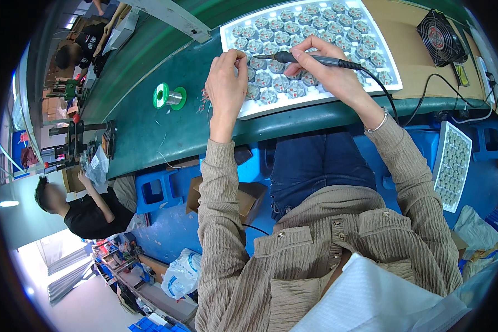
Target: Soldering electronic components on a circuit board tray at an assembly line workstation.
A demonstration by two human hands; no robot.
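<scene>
My right hand (329, 69) grips the dark handle of a soldering iron (301, 58), whose metal tip points left toward my left hand. My left hand (227, 80) is closed in a pinch over the left edge of a white foam tray (310, 99); whatever lies between its fingertips is too small to make out. Rows of round, silvery parts (280, 83) with reddish marks fill the tray. Left of my left hand, a spool of solder wire (170, 97) with a green-and-white end lies on the green table mat (138, 122). Small reddish wire pieces (203, 95) lie beside my left wrist.
A black fan (441, 37) stands at the right on a brown board (406, 50). The iron's cable (386, 91) loops off to the right. Below stand another filled tray (452, 166), blue stools (152, 191) and a cardboard box (249, 199). A person in black (94, 213) works at the left.
</scene>
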